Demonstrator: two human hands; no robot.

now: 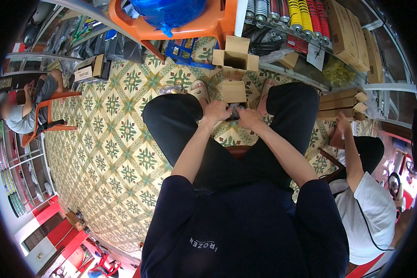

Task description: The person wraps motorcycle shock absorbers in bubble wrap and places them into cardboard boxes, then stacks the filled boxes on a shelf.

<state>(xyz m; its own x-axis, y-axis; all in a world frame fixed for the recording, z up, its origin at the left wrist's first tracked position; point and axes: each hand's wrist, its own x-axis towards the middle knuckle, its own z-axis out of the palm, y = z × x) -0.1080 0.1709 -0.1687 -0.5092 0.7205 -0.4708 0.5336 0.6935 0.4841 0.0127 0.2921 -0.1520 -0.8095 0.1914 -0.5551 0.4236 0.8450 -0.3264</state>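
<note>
Between my knees stands a small open cardboard box (234, 92) with its far flap raised. In its mouth shows a dark item in clear plastic (235, 110), too small to name. My left hand (217, 112) comes to it from the left, fingers curled at the item's edge. From the right my right hand (251, 119) meets it, its fingers closed against the same item. The fingertips are partly hidden by the hands and the box. Just beyond, a second open cardboard box (235, 59) stands on the floor with its flaps spread.
An orange chair (180, 28) holding a blue plastic bag (167, 14) stands ahead, near a blue crate (190, 52). Shelves at right hold coloured shock absorbers (301, 18). A co-worker at right reaches toward long cardboard boxes (340, 104). Another person sits at far left.
</note>
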